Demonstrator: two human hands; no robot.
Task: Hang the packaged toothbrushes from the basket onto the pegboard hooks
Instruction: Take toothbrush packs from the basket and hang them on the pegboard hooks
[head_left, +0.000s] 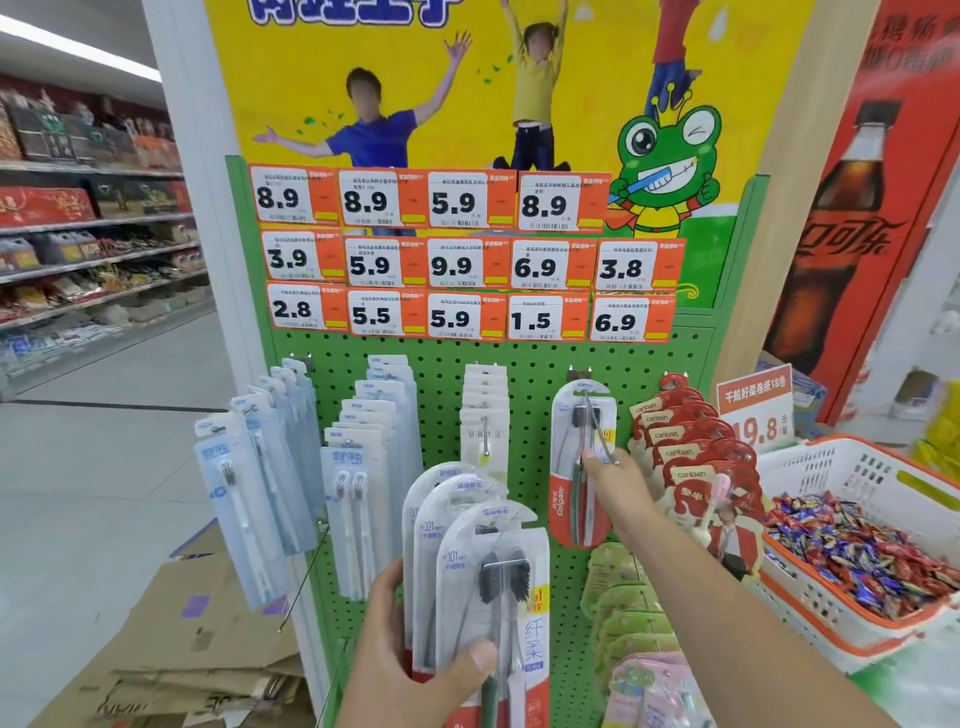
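My left hand (415, 660) grips a fanned stack of three packaged toothbrushes (483, 571) with black bristles, low in the middle of the view. My right hand (615, 480) reaches up to the green pegboard (441, 384) and pinches the tip of a metal hook (597, 426). One red-bottomed Colgate toothbrush pack (576, 467) hangs on that hook, just left of my fingers. Other hooks carry rows of blue-white packs (270, 467), white packs (483, 410) and red packs (675, 441).
A white and orange basket (841, 473) full of wrapped sweets stands at the right. Flattened cardboard (197, 634) lies on the floor at the lower left. Price tags (457, 254) cover the upper board. Green and pink packs (628, 639) hang low right. An aisle with shelves (93, 244) opens on the left.
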